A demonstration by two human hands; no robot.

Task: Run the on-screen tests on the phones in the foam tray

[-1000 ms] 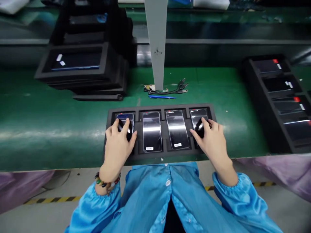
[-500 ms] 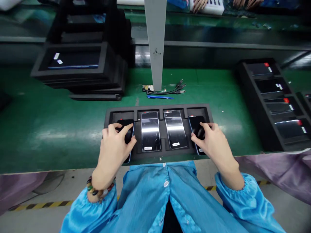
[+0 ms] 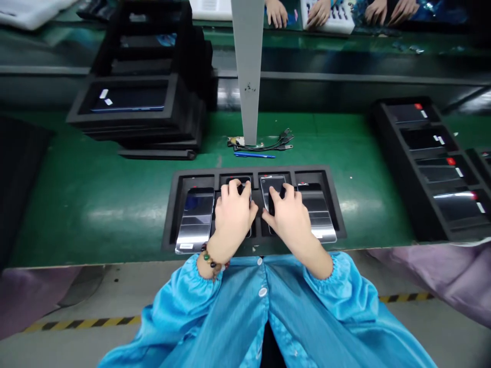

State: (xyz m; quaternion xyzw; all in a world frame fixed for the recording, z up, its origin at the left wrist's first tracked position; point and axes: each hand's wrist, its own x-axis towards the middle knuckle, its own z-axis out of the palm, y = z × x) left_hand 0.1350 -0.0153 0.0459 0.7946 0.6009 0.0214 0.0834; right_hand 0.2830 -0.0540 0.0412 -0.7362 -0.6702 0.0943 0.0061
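A black foam tray (image 3: pixel 338 217) lies at the table's front edge with smartphones in its side-by-side compartments. My left hand (image 3: pixel 233 212) grips the inner-left smartphone (image 3: pixel 241 189), fingers bent over its screen and thumb at its right edge. On the inner-right smartphone (image 3: pixel 273 181) my right hand (image 3: pixel 288 217) has its fingers on the screen and thumb by the left edge. Both hands hide much of these phones. The outer-left smartphone (image 3: pixel 195 217) and outer-right smartphone (image 3: pixel 316 210) lie untouched, their lower ends resting over the tray's front part.
Stacked black trays (image 3: pixel 180 112) stand back left. Another phone-filled tray (image 3: pixel 412 174) lies at right. A grey post (image 3: pixel 251 76) rises behind my tray, with a blue pen (image 3: pixel 254 155) and short black cables (image 3: pixel 282 140) at its foot. Other people's hands (image 3: pixel 318 13) work across the bench.
Both my hands have left the outer smartphones and moved inward onto the two middle ones. The outer phones now lie uncovered. The view has shifted slightly.
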